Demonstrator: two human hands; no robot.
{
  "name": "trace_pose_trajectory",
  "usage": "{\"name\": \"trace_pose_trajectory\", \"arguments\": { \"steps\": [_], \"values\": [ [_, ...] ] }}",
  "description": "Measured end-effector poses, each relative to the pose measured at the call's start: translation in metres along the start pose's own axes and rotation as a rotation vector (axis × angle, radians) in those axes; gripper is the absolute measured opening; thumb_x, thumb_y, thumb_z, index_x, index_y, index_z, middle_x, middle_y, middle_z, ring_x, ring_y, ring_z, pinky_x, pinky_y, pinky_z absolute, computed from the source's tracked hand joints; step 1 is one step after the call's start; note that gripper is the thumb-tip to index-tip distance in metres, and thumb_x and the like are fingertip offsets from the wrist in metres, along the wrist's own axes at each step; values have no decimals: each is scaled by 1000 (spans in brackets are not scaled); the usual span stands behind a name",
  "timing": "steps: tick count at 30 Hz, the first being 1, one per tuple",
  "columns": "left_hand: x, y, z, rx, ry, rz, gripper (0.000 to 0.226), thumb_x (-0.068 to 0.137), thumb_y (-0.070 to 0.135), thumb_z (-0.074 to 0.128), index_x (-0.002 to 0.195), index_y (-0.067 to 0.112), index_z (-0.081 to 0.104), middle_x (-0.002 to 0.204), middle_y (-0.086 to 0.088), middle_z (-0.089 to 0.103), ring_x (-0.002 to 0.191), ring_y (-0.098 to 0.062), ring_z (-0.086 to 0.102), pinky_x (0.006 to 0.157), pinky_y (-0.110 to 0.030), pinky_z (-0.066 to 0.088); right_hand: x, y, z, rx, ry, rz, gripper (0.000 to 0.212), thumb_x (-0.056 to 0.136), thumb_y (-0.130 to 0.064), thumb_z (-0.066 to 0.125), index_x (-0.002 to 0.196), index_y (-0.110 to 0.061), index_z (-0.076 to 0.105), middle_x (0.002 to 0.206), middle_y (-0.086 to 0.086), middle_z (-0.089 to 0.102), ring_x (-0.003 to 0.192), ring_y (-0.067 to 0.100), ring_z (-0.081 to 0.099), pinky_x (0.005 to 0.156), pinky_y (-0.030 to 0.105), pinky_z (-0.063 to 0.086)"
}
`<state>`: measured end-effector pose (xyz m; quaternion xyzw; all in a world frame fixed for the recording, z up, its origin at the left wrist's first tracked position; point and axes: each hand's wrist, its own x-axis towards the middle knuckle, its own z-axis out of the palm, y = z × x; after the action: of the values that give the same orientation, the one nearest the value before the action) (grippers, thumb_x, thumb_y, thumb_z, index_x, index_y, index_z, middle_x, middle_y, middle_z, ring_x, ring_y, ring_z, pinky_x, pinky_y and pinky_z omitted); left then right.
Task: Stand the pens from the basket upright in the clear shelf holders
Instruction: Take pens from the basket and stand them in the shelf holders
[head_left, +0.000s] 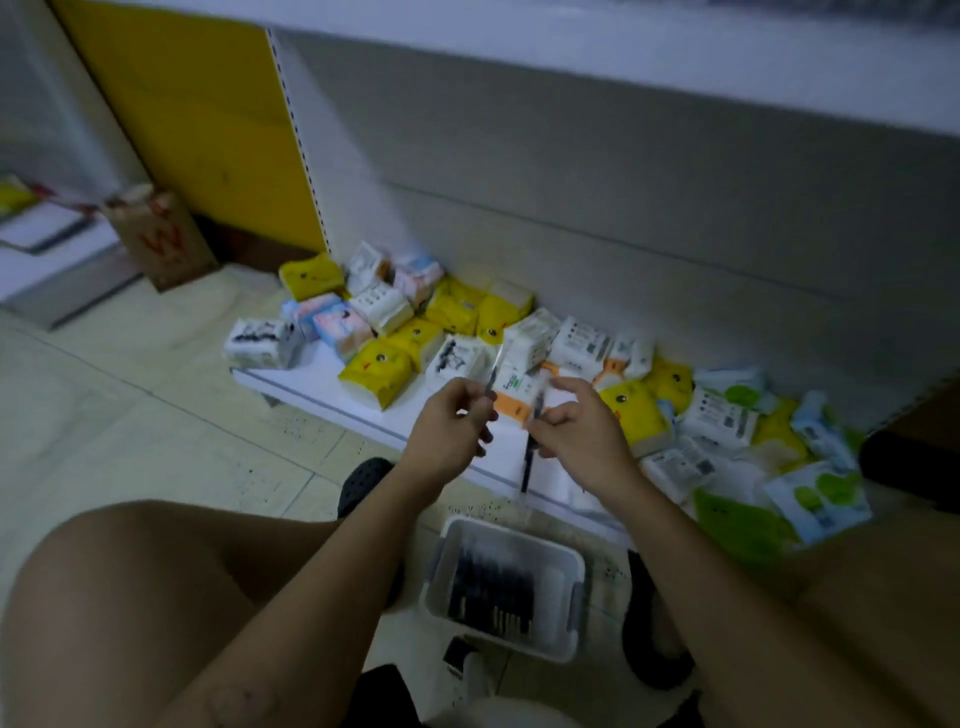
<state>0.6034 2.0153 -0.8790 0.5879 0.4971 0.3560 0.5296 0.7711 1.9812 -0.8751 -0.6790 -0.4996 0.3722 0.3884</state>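
A white plastic basket (571, 571) stands on the floor between my knees, with several dark pens (491, 590) lying in it. Above the basket, my left hand (451, 434) pinches a thin pen in a clear wrapper (491, 382) that points up. My right hand (579, 431) grips another dark pen (529, 462) that hangs down from its fingers. Both hands are close together in front of the low shelf. No clear holders are in view. The picture is blurred.
A low white shelf (322, 387) carries a pile of tissue packs (457, 332) in yellow, white, blue and green. A grey back panel rises behind it. A brown paper bag (161, 239) stands at the left by a yellow panel. Pale floor tiles lie to the left.
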Motion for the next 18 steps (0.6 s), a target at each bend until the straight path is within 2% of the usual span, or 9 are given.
{"name": "trace_pose_trajectory", "arguments": {
  "steps": [2, 3, 5, 7, 8, 11, 13, 15, 18],
  "values": [
    [3, 27, 4, -89, 11, 36, 11, 96, 8, 55, 91, 16, 49, 95, -9, 62, 70, -15, 69, 58, -25, 53, -6, -20, -25, 0, 61, -123, 63, 87, -13, 70, 137, -38, 41, 84, 2, 66, 73, 17, 68, 67, 38, 58],
    [3, 42, 7, -155, 5, 61, 18, 94, 1, 55, 97, 17, 48, 98, -13, 62, 72, -18, 71, 60, -27, 55, -9, -30, -37, 4, 79, -189, 70, 87, -12, 69, 137, -48, 36, 87, -1, 66, 73, 16, 68, 66, 35, 57],
    [1, 73, 10, -213, -41, 140, 48, 91, -6, 57, 124, 25, 42, 99, -15, 62, 74, -27, 73, 62, -33, 58, -16, -51, -60, -5, 109, -309, 76, 86, -12, 69, 127, -64, 33, 88, -8, 63, 72, 12, 67, 67, 27, 56],
    [-2, 104, 12, -136, -104, 237, 76, 89, -7, 60, 141, 40, 30, 98, -13, 61, 78, -29, 73, 63, -35, 59, -23, -73, -81, -36, 140, -407, 74, 83, -11, 71, 120, -65, 38, 84, -13, 61, 66, 7, 64, 64, 15, 51],
    [-4, 119, 13, -86, -134, 290, 80, 89, -6, 61, 143, 43, 29, 97, -12, 59, 79, -28, 73, 64, -36, 59, -27, -83, -90, -45, 149, -446, 73, 82, -10, 72, 119, -65, 40, 84, -15, 61, 64, 7, 64, 63, 13, 49],
    [-11, 163, 19, -55, -206, 415, 67, 92, -1, 59, 139, 43, 38, 96, -15, 54, 80, -26, 73, 66, -42, 60, -38, -110, -117, -43, 184, -551, 71, 83, -10, 70, 112, -69, 41, 86, -19, 61, 62, 8, 64, 60, 19, 49],
    [-15, 190, 24, -69, -238, 484, 59, 94, 1, 56, 134, 42, 42, 96, -20, 51, 81, -26, 73, 67, -44, 61, -44, -126, -136, -48, 238, -607, 70, 85, -11, 68, 110, -71, 41, 88, -26, 57, 55, 4, 60, 54, 18, 45],
    [-16, 215, 31, -31, -245, 591, 53, 95, 3, 55, 128, 42, 43, 95, -23, 54, 83, -22, 73, 66, -40, 61, -50, -141, -154, -68, 298, -650, 67, 87, -12, 68, 111, -68, 41, 90, -28, 54, 53, 3, 59, 52, 21, 46],
    [-15, 254, 43, 27, -203, 729, 44, 95, 6, 56, 120, 39, 44, 95, -14, 59, 83, -16, 70, 60, -31, 59, -58, -164, -182, -94, 378, -713, 61, 88, -14, 68, 114, -62, 42, 92, -27, 54, 56, 8, 63, 59, 36, 56]
  ]
}}
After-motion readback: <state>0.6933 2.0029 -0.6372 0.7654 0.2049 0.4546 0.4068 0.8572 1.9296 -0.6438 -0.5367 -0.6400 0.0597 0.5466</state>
